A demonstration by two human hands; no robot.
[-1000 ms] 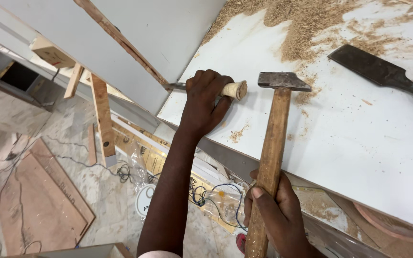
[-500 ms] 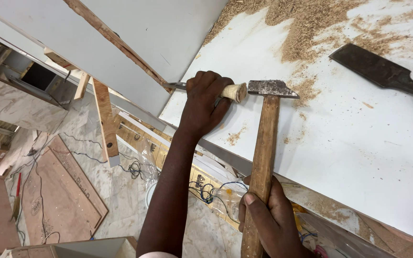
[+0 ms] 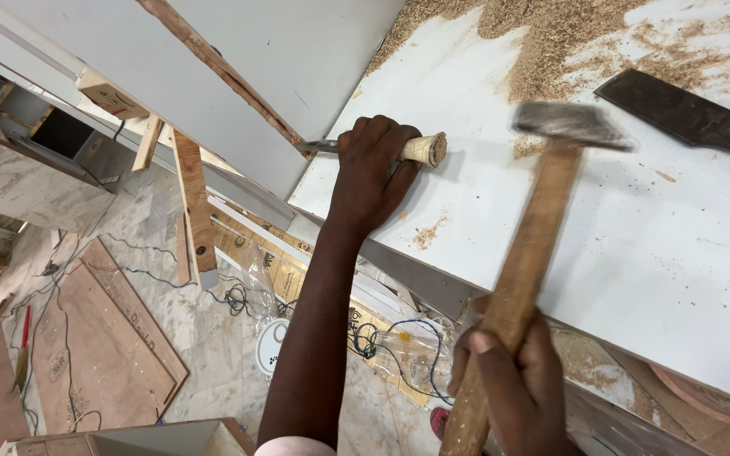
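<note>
My left hand [image 3: 371, 173] grips the chisel [image 3: 416, 149] on the white desk [image 3: 601, 253]; my right hand [image 3: 513, 384] holds the hammer [image 3: 534, 245] beside it.

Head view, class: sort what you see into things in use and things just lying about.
In use: chisel in left hand; hammer in right hand; white board.

Lying about: wide dark blade, sawdust, floor cables, wood offcuts.

Single view, head-worn camera. Looks steeply down from above the person's own arms, close over the near edge of a white panel [image 3: 635, 279], which fills the upper right. Left half falls away to a marble floor [image 3: 204, 338] well below. No second view to overlap.
</note>
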